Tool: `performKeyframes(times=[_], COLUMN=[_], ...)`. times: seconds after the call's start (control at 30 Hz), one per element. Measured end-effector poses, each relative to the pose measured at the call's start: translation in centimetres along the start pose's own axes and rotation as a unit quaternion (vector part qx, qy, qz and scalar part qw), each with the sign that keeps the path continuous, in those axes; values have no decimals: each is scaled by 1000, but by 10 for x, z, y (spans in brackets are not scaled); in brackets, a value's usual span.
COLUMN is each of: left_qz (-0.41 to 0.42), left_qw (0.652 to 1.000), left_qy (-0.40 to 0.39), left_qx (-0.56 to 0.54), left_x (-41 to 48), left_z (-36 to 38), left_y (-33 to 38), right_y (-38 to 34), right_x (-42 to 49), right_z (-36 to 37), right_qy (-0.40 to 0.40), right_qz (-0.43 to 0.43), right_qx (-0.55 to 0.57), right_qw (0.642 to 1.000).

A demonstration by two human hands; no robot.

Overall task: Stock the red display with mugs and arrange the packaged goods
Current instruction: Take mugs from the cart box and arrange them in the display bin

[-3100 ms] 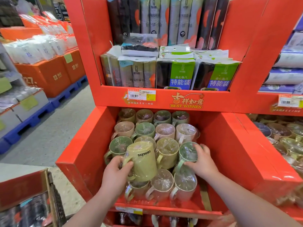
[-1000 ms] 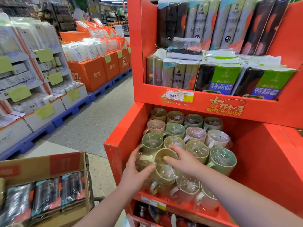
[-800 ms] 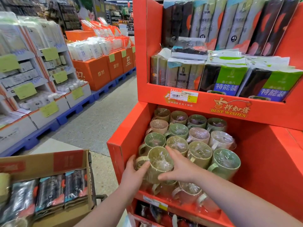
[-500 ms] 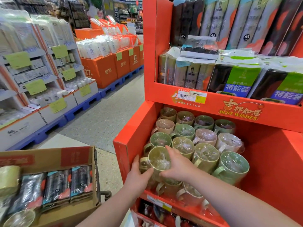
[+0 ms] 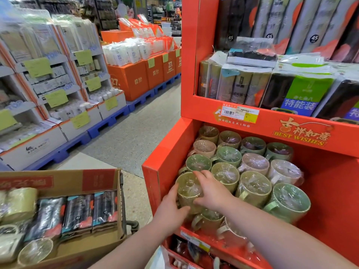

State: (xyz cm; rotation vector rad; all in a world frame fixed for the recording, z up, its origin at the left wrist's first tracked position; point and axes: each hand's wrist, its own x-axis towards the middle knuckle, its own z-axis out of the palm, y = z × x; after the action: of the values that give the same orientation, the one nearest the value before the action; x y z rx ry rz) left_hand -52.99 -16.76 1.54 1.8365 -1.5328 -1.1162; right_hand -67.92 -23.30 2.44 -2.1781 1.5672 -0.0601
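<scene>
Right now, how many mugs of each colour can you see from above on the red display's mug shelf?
Green mugs: 5
Olive mugs: 5
Pink mugs: 3
Total: 13, leaving out the blurred lower mugs at the front edge.

The left hand cups the side of a film-wrapped olive mug at the front-left corner of the red display; the right hand grips over its rim.
</scene>
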Motion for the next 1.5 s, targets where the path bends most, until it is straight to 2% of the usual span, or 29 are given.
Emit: performKeyframes(times=[0.23,0.4,0.83,1.0,1.13,1.27,1.5], left_qz=[20,42,20,33,69,81,35], left_qw=[997,991,992,990,967,922,901], left_qy=[26,-1,18,47,92,72,54], left_qx=[72,128,127,131,225,372,428], left_x=[2,6,5,-5,-20,-34,-58], left_z=[6,8,4,4,6,10,15], left_y=[-4,-6,-5,-5,-4,-10,-31], right_y=[5,10,16,26,29,27,18], right_x=[1,2,-18,-38,-55,-67,-75], right_z=[3,4,7,2,0,4,27], right_qy=[15,15,16,45,57,28,-9], right_qz=[-18,-13,20,0,-43,-103,-156], right_qx=[-29,-40,15,-18,-99,-198,-195], right_qw=[999,999,1000,999,992,974,968])
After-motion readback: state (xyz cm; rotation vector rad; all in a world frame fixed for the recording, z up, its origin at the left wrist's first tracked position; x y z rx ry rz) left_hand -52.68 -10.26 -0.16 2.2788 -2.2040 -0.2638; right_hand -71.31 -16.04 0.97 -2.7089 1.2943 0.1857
